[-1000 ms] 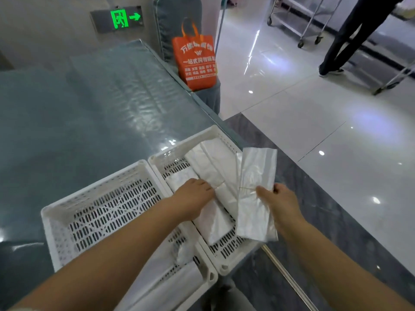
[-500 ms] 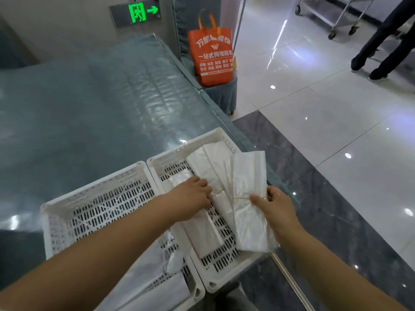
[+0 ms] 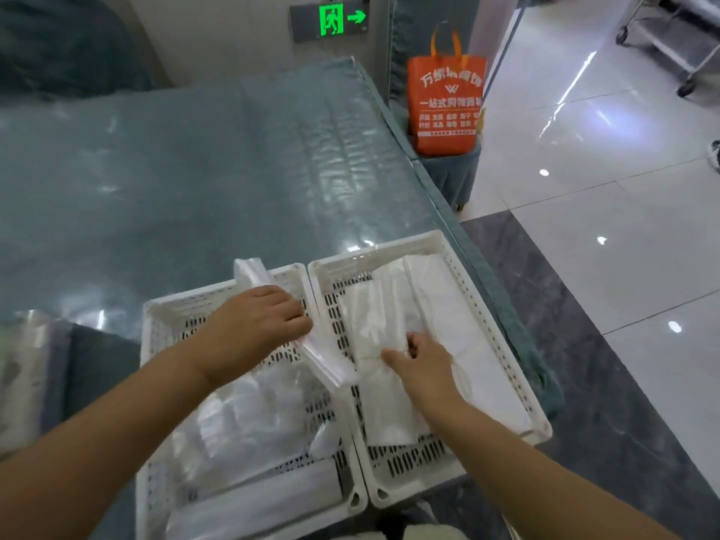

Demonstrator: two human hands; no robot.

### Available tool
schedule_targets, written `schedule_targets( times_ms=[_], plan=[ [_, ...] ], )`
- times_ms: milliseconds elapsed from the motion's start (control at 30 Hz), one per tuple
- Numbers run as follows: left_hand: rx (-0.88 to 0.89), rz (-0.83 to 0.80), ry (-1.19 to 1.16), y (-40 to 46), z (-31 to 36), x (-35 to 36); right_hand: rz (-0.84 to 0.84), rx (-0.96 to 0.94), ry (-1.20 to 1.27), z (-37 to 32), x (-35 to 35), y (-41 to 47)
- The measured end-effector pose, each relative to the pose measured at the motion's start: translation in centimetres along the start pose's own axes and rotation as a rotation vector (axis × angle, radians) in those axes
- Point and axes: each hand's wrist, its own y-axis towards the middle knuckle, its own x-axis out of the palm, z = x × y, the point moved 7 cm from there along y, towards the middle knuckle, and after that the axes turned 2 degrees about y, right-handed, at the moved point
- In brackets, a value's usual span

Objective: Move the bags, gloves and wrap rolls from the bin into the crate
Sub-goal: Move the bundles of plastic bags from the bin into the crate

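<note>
Two white perforated crates stand side by side on the table, the left crate [image 3: 150, 337] and the right crate [image 3: 389, 247]. My left hand [image 3: 257, 325] grips a long narrow clear packet [image 3: 331, 368] that lies slanted across the wall between them. My right hand [image 3: 420, 364] pinches a tied bundle of clear bags [image 3: 374, 317] lying in the right crate, beside flat white bag packs [image 3: 448, 305]. Loose clear bags [image 3: 249, 415] and a wrap roll [image 3: 272, 496] lie in the left crate.
The crates sit at the near right corner of a table covered in blue-grey cloth under clear plastic [image 3: 233, 169]. An orange tote bag [image 3: 446, 107] rests on a covered stool past the table's right edge. Glossy tiled floor lies to the right, with a metal trolley [image 3: 670, 44] far off.
My right hand has brought the tied bag bundle down into the right crate. My left hand has left the right crate, now over the left crate and gripping the long clear packet.
</note>
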Motion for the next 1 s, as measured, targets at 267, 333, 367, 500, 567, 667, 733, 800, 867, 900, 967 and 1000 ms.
schedule_targets(
  times_ms=[267, 333, 367, 500, 567, 667, 733, 800, 867, 900, 967, 1000],
  plan=[
    [-0.051, -0.020, -0.054, -2.3, 0.1, 1.4, -0.098, -0.204, -0.603, 0.6, 3.4, -0.2],
    [-0.046, -0.043, -0.047, -2.0, 0.2, 1.5, -0.120, -0.261, -0.704, 0.3, 3.6, -0.2],
    [-0.031, -0.051, -0.034, -1.7, 0.3, 1.4, -0.125, -0.283, -0.725, 0.0, 3.5, -0.1],
    [0.090, -0.036, -0.006, 1.7, 1.4, 0.1, -0.055, -0.402, -0.728, -1.7, 0.5, 0.2],
    [0.164, -0.037, -0.019, 4.6, 2.9, -0.6, 0.038, -0.377, -0.651, -2.0, -2.5, 0.4],
    [0.251, -0.210, 0.029, 8.5, 5.9, 1.9, 0.125, -0.295, -0.485, -1.9, -6.1, 0.3],
    [0.132, -0.368, -0.008, 10.3, 6.5, 5.0, 0.086, -0.254, -0.387, -1.6, -6.6, -0.4],
    [0.172, -0.493, -0.017, 11.1, 7.2, 7.8, -0.005, -0.223, -0.334, -0.9, -5.7, -1.5],
    [0.245, -0.562, -0.033, 11.3, 8.1, 9.1, -0.079, -0.201, -0.385, -0.1, -4.3, -2.6],
    [0.218, -0.603, -0.042, 11.1, 7.9, 9.2, -0.102, -0.203, -0.439, 0.2, -3.6, -3.0],
    [0.337, -0.510, 0.064, 11.2, 8.1, 9.2, -0.141, -0.213, -0.546, 0.7, -2.2, -3.5],
    [0.371, -0.464, 0.079, 11.3, 8.2, 9.1, -0.159, -0.210, -0.581, 0.9, -1.5, -3.7]
  ],
)
